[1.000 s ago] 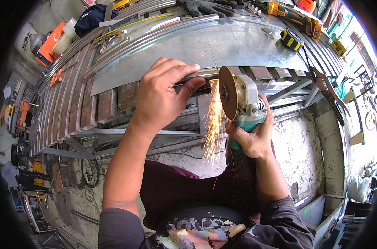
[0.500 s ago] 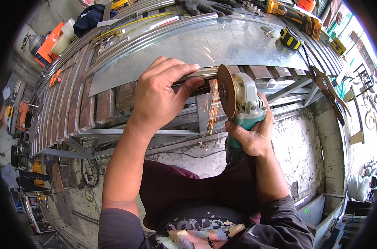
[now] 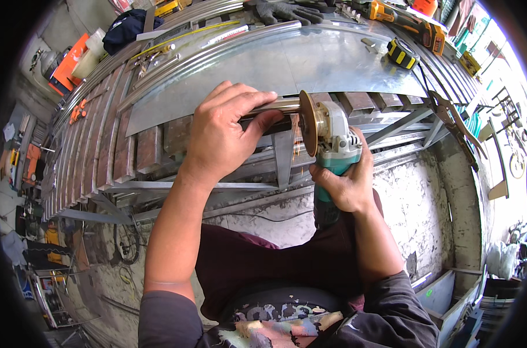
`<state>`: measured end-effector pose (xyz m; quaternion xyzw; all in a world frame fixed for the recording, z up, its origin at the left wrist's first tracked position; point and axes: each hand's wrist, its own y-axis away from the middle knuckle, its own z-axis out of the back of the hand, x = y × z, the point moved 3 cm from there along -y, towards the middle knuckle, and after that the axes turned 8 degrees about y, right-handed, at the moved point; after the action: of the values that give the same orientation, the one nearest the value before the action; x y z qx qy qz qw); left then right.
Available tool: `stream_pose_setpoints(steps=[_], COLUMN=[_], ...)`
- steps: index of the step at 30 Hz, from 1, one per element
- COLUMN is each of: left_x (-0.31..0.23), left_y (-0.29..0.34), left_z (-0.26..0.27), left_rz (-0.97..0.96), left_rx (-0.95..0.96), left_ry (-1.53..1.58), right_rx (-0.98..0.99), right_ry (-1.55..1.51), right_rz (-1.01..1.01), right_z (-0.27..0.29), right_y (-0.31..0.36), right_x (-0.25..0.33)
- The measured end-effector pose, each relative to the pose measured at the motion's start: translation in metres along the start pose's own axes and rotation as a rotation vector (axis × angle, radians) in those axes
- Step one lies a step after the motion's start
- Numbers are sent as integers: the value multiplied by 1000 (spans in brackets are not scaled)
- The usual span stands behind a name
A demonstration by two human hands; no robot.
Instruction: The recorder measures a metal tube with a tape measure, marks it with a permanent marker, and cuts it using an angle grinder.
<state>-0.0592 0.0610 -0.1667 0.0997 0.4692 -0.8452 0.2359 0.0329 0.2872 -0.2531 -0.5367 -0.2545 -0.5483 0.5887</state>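
**Grinder disc against a metal bar at a workshop bench**

A cluttered metal workshop, seen from above through a fisheye lens. A long bench (image 3: 159,156) built of steel bars and rusty slats curves across the far half of the view, over a rough concrete floor. A wide sheet (image 3: 287,64) of dull grey galvanised metal lies flat on the bench. On the far side of it sit dark work gloves (image 3: 287,10), an orange and black power tool (image 3: 405,23) and a yellow and black tape measure (image 3: 403,52). An orange case (image 3: 69,58) stands far left, and red-handled pliers (image 3: 455,119) lie to the right.

The person wears a dark shirt and maroon trousers, with both forearms coming up from the near edge.

The left hand (image 3: 223,136) is closed over a slim, shiny metal bar (image 3: 281,105), fingers wrapped over the top and thumb pressed under it, pinning it to the near edge of the bench. The bar runs left to right, with its free end poking out to the right of that hand.

The right hand (image 3: 345,185) is wrapped tight around the teal body of an angle grinder (image 3: 336,142), gripping it from the near side. The grinder's brown disc (image 3: 306,122) stands upright on edge, crossing the bar at right angles just beside the left thumb. A few faint orange sparks (image 3: 298,148) show below the disc.

So the bar lies directly right of the left hand's grip, and the disc meets it there; the left hand is the nearer to the cut.
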Motion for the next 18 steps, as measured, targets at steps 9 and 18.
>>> stream_pose_setpoints(steps=[9, 18], left_x=[3, -2], left_y=[9, 9], left_z=[-2, -2], left_rz=[89, 20], left_rx=[-10, 14], left_ry=[92, -3], right_rx=[28, -48], right_ry=[2, -144], right_rz=[-130, -134], right_z=[0, 11], right_y=[16, 34], right_x=[-2, 1])
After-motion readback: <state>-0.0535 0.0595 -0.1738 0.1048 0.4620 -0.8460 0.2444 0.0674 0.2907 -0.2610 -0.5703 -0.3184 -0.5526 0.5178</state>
